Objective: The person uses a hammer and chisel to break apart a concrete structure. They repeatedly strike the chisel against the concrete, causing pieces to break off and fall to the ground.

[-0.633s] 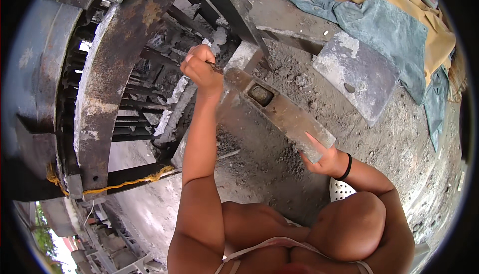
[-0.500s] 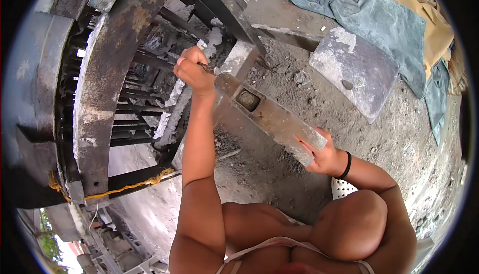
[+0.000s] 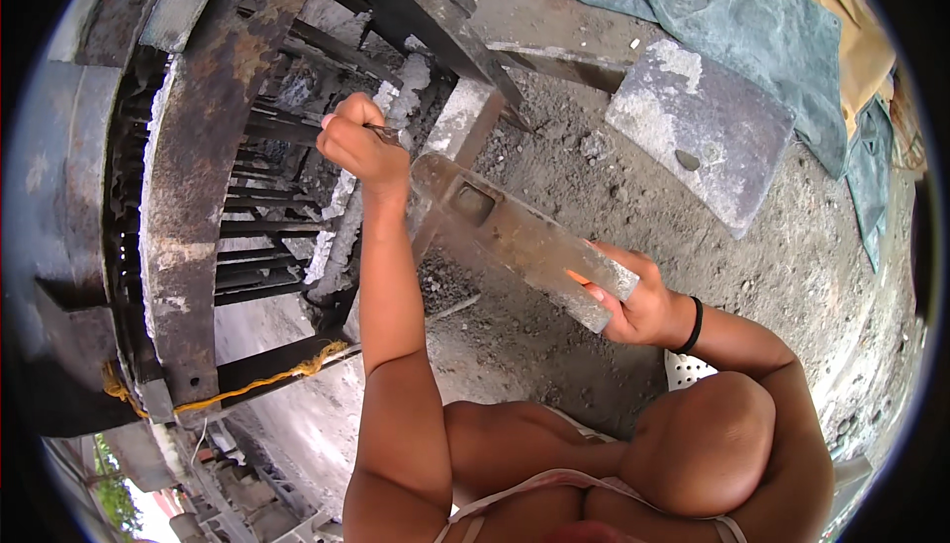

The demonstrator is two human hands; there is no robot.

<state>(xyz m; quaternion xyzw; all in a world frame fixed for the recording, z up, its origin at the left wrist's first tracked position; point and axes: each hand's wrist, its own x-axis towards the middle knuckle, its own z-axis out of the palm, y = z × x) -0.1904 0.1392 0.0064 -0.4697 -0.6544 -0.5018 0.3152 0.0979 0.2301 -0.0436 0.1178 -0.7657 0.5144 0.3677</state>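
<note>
My right hand (image 3: pixel 641 298) is wrapped round the near end of a long grey metal channel (image 3: pixel 539 246) with a square hole close to its far end. A thin orange sliver shows beside the fingers there. The channel slants up and left across the picture, toward my other fist. My left hand (image 3: pixel 364 147) is closed in a fist on a thin dark metal piece (image 3: pixel 386 135), whose end pokes out on the right side; its kind is mostly hidden. That fist is over the rusty metal frame (image 3: pixel 193 217), beside its dark slats. Whether the channel touches the frame I cannot tell.
Crusted white material (image 3: pixel 341 226) clings inside the frame. A yellow rope (image 3: pixel 262 382) is tied along its lower bar. To the right, a grey plate (image 3: pixel 703 137) lies on gritty ground beside a blue-green cloth (image 3: pixel 747 34) and a tan cloth (image 3: pixel 866 58).
The whole view has shifted slightly, with most things a little farther left. My left fist has moved slightly left, and both hands keep their grips.
</note>
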